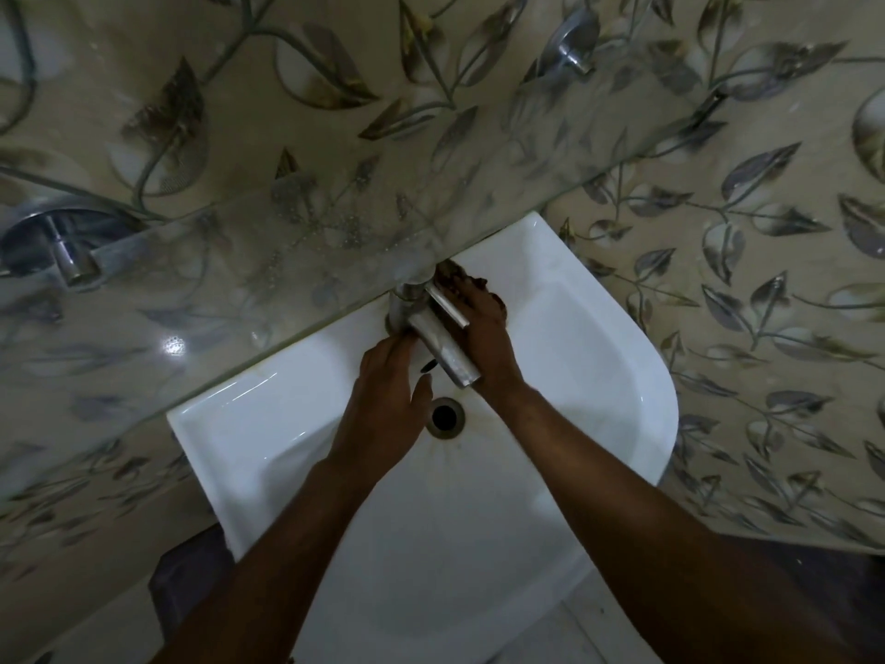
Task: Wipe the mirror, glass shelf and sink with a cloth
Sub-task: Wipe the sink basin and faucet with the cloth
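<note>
Over the white sink point(268, 452) both bare arms reach in from the bottom edge toward the steel tap point(440, 342). That tap stands at the back rim, and its spout runs lengthwise from the base near the wall down and to the right, its open end pointing toward the drain point(445, 416). The right hand point(481, 323) lies flat with fingers together on a dark brown cloth point(493, 292), pressing it against the sink's back ledge just right of the tap — only the cloth's edge shows past the fingertips. The left hand point(388, 395) sits left of the spout, fingers stretched to the tap's base and touching it, thumb spread out toward the drain; whether it grips anything I cannot tell. Above, the glass shelf point(215, 280) crosses the view as a long slanted band, low on the left and high on the right, with water droplets on it. 2 metal brackets hold it, 1 at the left point(62, 246) and 1 at the upper right point(572, 45). Leaf-patterned tiles point(766, 280) cover the wall.
</note>
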Demonstrator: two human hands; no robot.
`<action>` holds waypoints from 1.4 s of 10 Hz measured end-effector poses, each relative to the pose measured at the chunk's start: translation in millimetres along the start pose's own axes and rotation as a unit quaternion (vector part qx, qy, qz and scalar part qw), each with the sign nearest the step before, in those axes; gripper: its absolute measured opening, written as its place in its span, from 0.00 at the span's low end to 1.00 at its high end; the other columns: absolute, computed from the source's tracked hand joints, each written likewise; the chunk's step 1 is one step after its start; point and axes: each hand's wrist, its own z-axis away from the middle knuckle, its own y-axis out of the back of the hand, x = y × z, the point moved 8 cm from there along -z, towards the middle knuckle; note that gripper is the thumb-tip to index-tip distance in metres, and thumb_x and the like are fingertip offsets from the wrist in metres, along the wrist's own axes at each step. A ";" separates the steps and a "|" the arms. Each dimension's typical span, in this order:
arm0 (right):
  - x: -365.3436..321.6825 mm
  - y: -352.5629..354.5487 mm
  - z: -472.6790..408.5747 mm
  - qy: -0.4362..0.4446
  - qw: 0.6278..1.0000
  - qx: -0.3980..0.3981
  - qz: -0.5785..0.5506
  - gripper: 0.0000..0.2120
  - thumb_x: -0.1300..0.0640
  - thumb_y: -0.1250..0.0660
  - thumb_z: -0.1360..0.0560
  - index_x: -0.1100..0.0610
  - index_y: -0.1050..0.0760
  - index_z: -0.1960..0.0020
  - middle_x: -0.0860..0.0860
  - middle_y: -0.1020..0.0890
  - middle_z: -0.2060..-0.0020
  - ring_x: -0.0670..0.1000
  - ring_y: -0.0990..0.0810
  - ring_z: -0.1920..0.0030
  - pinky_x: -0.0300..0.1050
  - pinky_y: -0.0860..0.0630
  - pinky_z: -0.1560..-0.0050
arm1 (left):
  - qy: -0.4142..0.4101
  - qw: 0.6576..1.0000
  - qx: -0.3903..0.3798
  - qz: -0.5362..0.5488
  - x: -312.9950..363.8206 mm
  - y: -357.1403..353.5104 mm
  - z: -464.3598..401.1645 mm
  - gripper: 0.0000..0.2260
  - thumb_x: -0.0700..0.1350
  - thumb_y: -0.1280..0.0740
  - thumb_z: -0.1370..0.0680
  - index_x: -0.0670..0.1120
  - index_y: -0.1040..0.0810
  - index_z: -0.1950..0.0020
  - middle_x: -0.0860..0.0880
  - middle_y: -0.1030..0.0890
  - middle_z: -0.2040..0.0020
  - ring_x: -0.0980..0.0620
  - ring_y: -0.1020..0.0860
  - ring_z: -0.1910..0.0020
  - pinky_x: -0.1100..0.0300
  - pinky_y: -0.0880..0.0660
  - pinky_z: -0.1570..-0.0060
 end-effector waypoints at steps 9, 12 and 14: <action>-3.0 -23.0 83.0 -0.216 0.931 0.205 -0.213 0.13 0.66 0.39 0.19 0.64 0.30 0.35 0.58 0.22 0.42 0.54 0.22 0.46 0.51 0.26 0.43 | 0.023 0.998 0.062 -0.004 -49.6 58.7 67.7 0.21 0.45 0.35 0.19 0.49 0.32 0.26 0.49 0.28 0.29 0.52 0.34 0.30 0.61 0.34 0.33; -91.4 -80.1 120.0 -0.105 0.987 0.118 -0.008 0.15 0.59 0.36 0.21 0.38 0.32 0.48 0.50 0.27 0.44 0.52 0.25 0.47 0.49 0.24 0.44 | 0.020 0.998 0.049 -0.017 -55.5 72.3 77.6 0.21 0.44 0.35 0.19 0.46 0.32 0.27 0.47 0.29 0.30 0.48 0.34 0.29 0.52 0.32 0.30; -69.2 -85.2 113.5 -0.185 0.968 0.148 -0.087 0.02 0.54 0.35 0.20 0.51 0.27 0.49 0.50 0.25 0.51 0.53 0.26 0.50 0.48 0.27 0.51 | 0.020 0.997 0.064 -0.027 -70.9 88.2 96.7 0.22 0.44 0.36 0.19 0.46 0.33 0.25 0.46 0.30 0.27 0.49 0.36 0.28 0.60 0.40 0.31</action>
